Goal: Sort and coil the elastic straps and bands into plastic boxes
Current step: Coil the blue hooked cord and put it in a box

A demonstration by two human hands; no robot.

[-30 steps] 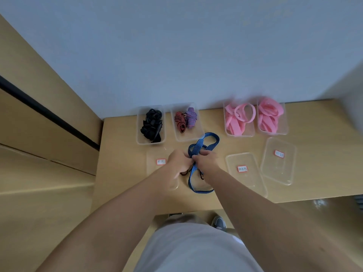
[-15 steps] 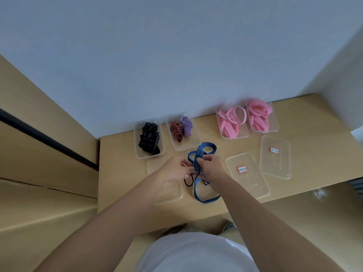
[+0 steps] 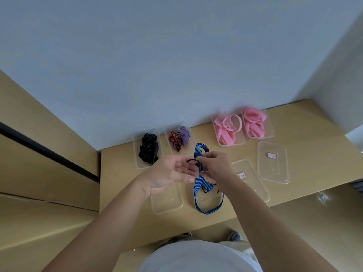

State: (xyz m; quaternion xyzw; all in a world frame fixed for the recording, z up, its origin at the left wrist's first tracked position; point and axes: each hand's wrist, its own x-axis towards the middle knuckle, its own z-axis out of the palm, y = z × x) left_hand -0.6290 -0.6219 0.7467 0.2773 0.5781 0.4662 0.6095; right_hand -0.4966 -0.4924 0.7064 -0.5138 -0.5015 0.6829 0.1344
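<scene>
Head view. A pale blue-grey wall fills the upper field; below it stands a light wooden table, set into a corner. Two bare forearms reach from the lower edge to the table's middle.

Four clear plastic boxes line the wall side. From left they hold a bundle of black straps, a red-and-black coil beside a purple coil, light pink flat bands, and deeper pink bands. Nearer the person lie four more clear plastic trays; whether these are lids or boxes cannot be told. Two of them, the far right tray and the one beside it, carry small red-bordered labels.

The blue striped elastic strap is raised between the hands above the table's middle: one loop points towards the coil box, and the other trails down onto a near tray. The right hand pinches the strap's gathered middle with curled fingers. The left hand lies palm up, fingers loosely bent, with its fingertips at the strap; whether it grips cannot be told. A small black ring sits between the two sets of fingertips.
</scene>
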